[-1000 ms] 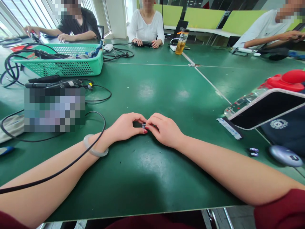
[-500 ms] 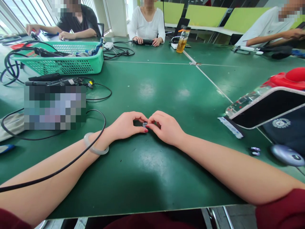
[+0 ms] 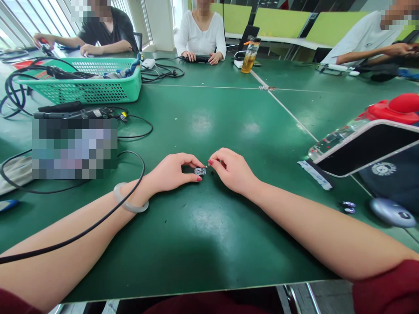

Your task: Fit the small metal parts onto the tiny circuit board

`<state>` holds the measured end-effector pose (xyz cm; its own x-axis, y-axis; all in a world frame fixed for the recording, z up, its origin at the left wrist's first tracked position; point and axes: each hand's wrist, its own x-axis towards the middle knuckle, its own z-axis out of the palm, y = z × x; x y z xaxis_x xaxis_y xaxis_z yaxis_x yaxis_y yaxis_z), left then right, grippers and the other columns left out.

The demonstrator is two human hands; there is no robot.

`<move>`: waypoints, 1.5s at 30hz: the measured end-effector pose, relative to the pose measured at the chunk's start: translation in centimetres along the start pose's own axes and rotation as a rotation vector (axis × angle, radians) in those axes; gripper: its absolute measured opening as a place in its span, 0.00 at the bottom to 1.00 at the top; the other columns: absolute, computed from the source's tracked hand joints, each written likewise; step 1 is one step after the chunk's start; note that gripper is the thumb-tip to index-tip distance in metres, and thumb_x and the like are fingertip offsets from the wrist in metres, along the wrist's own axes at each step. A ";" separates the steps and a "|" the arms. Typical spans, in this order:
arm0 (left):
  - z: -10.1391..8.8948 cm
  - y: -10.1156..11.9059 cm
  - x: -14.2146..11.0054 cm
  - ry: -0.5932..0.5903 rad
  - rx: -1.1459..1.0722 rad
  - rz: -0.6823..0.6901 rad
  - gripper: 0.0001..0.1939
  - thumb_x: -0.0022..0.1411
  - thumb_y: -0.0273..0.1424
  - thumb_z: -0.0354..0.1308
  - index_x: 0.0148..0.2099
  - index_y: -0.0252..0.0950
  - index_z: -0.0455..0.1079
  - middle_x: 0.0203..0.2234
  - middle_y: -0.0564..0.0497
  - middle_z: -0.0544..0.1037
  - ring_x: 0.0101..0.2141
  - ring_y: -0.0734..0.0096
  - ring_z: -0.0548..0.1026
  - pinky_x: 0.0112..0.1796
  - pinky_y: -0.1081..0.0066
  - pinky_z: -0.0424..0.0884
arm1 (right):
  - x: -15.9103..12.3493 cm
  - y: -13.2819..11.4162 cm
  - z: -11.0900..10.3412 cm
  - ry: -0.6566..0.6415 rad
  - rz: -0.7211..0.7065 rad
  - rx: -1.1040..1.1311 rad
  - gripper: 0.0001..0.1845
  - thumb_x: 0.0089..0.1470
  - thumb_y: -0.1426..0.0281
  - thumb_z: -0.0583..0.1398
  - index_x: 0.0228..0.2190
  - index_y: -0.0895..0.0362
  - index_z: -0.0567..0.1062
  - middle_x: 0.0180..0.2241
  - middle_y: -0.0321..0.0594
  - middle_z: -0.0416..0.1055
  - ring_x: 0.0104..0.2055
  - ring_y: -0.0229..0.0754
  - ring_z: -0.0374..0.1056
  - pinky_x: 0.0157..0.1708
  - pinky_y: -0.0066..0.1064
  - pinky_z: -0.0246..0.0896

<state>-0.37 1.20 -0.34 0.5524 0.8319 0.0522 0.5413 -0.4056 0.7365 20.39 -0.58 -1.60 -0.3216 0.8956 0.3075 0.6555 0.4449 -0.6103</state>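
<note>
So the left hand [image 3: 170, 173] has a small patterned piece [image 3: 200, 171] pinched between finger and thumb, just over the green table [image 3: 183, 231]. Right hand's [image 3: 236, 173] fingertips are bunched right beside it, can't tell if they're gripping anything. Looks like fiddly two-handed work on the piece's edge, imo; any next move calls for a steady left pinch and a light right touch.

Slatted blinds [image 3: 41, 22] admit daylight beside a pale pillar [image 3: 159, 26] and lime-green partitions [image 3: 280, 24].
</note>
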 end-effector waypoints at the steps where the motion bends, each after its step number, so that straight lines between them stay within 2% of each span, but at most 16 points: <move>1: 0.0 0.0 0.0 0.003 -0.005 -0.004 0.16 0.50 0.38 0.65 0.43 0.40 0.75 0.38 0.51 0.80 0.39 0.66 0.76 0.45 0.66 0.71 | 0.0 0.2 -0.2 -0.023 0.034 -0.022 0.09 0.59 0.69 0.56 0.28 0.56 0.72 0.30 0.37 0.67 0.31 0.36 0.62 0.32 0.29 0.55; 5: -0.1 -0.2 0.1 0.020 -0.001 -0.016 0.16 0.50 0.38 0.65 0.43 0.40 0.76 0.38 0.51 0.80 0.38 0.66 0.76 0.45 0.66 0.71 | -0.2 0.4 -0.6 -0.147 0.117 -0.127 0.04 0.53 0.69 0.63 0.32 0.56 0.73 0.34 0.38 0.69 0.35 0.38 0.65 0.35 0.30 0.58; 8: -0.1 -0.4 0.1 0.034 0.021 -0.007 0.17 0.50 0.38 0.65 0.43 0.40 0.76 0.38 0.52 0.80 0.39 0.66 0.76 0.44 0.67 0.71 | -0.3 0.2 -0.6 -0.189 0.112 -0.172 0.02 0.53 0.73 0.62 0.33 0.56 0.74 0.36 0.38 0.70 0.38 0.39 0.66 0.39 0.30 0.58; 11: -0.1 -0.6 0.1 0.054 0.043 0.002 0.16 0.51 0.37 0.65 0.43 0.40 0.76 0.38 0.52 0.80 0.38 0.67 0.76 0.44 0.67 0.71 | -0.2 0.1 -0.4 -0.197 0.100 -0.190 0.04 0.55 0.75 0.60 0.29 0.56 0.73 0.34 0.37 0.70 0.36 0.38 0.65 0.37 0.30 0.58; 18: -0.1 -0.6 0.1 0.067 0.033 0.024 0.15 0.50 0.36 0.65 0.42 0.40 0.76 0.37 0.52 0.79 0.38 0.67 0.76 0.45 0.66 0.70 | -0.4 0.1 0.0 -0.071 -0.005 -0.131 0.05 0.55 0.73 0.60 0.27 0.56 0.70 0.28 0.35 0.68 0.30 0.36 0.62 0.32 0.28 0.55; 24: -0.2 -0.6 0.2 0.026 -0.190 0.005 0.17 0.49 0.36 0.67 0.42 0.36 0.75 0.36 0.49 0.80 0.37 0.67 0.76 0.44 0.66 0.71 | -1.1 -0.4 0.0 0.061 -0.232 -0.103 0.04 0.58 0.70 0.58 0.31 0.56 0.71 0.31 0.37 0.70 0.30 0.36 0.63 0.32 0.27 0.57; 31: -0.1 -0.5 0.2 -0.006 -0.314 0.031 0.18 0.47 0.36 0.68 0.41 0.34 0.75 0.37 0.46 0.80 0.38 0.65 0.77 0.43 0.64 0.72 | -1.2 -0.6 0.2 0.180 -0.381 -0.166 0.09 0.60 0.65 0.57 0.30 0.55 0.73 0.32 0.38 0.73 0.33 0.37 0.67 0.33 0.27 0.61; 39: 0.0 -0.5 0.2 -0.007 -0.363 0.047 0.19 0.45 0.35 0.69 0.40 0.34 0.75 0.38 0.46 0.80 0.38 0.65 0.77 0.43 0.64 0.72 | -1.3 -0.3 0.3 0.192 -0.416 -0.285 0.17 0.61 0.61 0.55 0.26 0.55 0.74 0.29 0.40 0.73 0.32 0.38 0.67 0.32 0.29 0.60; 42: 0.0 -0.4 0.2 -0.015 -0.373 0.026 0.19 0.46 0.36 0.69 0.41 0.34 0.75 0.37 0.46 0.80 0.37 0.66 0.77 0.42 0.66 0.72 | -1.3 -0.3 0.3 0.178 -0.393 -0.251 0.14 0.60 0.61 0.56 0.28 0.55 0.75 0.30 0.39 0.73 0.33 0.38 0.67 0.34 0.29 0.61; 45: 0.0 -0.4 0.2 0.027 -0.379 -0.022 0.19 0.48 0.37 0.68 0.42 0.34 0.74 0.35 0.47 0.80 0.36 0.67 0.77 0.42 0.66 0.72 | -1.1 -0.2 0.3 0.150 -0.307 -0.229 0.09 0.58 0.64 0.59 0.36 0.54 0.76 0.34 0.39 0.74 0.35 0.39 0.67 0.37 0.30 0.63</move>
<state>-0.47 1.58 -0.58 0.5240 0.8504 0.0475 0.2774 -0.2231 0.9345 20.41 -1.67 -1.99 -0.4337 0.7029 0.5637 0.6853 0.6636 -0.3001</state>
